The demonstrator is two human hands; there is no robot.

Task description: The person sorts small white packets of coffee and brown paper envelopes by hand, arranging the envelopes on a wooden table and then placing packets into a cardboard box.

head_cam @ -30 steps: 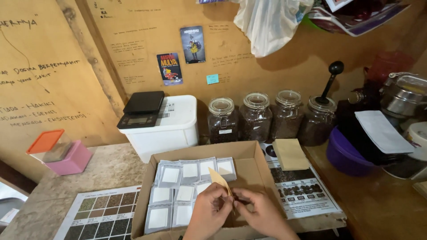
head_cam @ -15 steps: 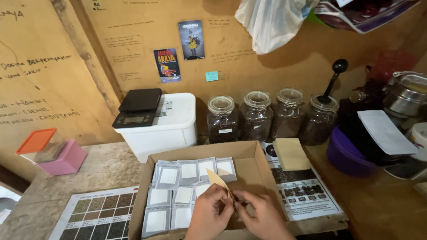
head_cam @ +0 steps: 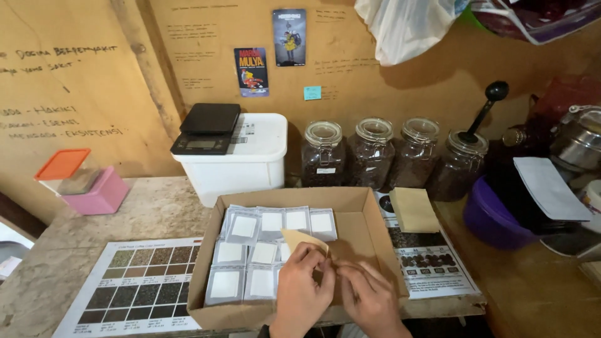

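Over the right half of the shallow brown cardboard box (head_cam: 366,216) my two hands meet. My left hand (head_cam: 300,291) pinches the lower edge of a small tan paper envelope (head_cam: 303,240); its fingers (head_cam: 307,256) are closed on it, and the envelope's pointed corner rises above them toward the far wall of the box. My right hand (head_cam: 369,300) lies just beside it with its fingers (head_cam: 350,274) drawn together at the envelope's right lower edge; whether they truly clamp it I cannot tell, as the left hand covers the contact.

Inside the box, left of my hands, lie grey sachets with white square labels (head_cam: 244,226): I count about ten, in three rows, the nearest ones partly behind my left hand. Behind the box stand four clear glass jars of dark beans (head_cam: 374,153), the rightmost holding a black scoop handle (head_cam: 482,112). One flat tan pad (head_cam: 413,209) rests right of the box on a printed sheet (head_cam: 432,266). One white plastic tub (head_cam: 244,166) carries one black digital scale (head_cam: 208,128). One printed colour chart (head_cam: 138,285) lies on the stone worktop (head_cam: 144,209), its lower edge cut off. My wrists run out of frame.
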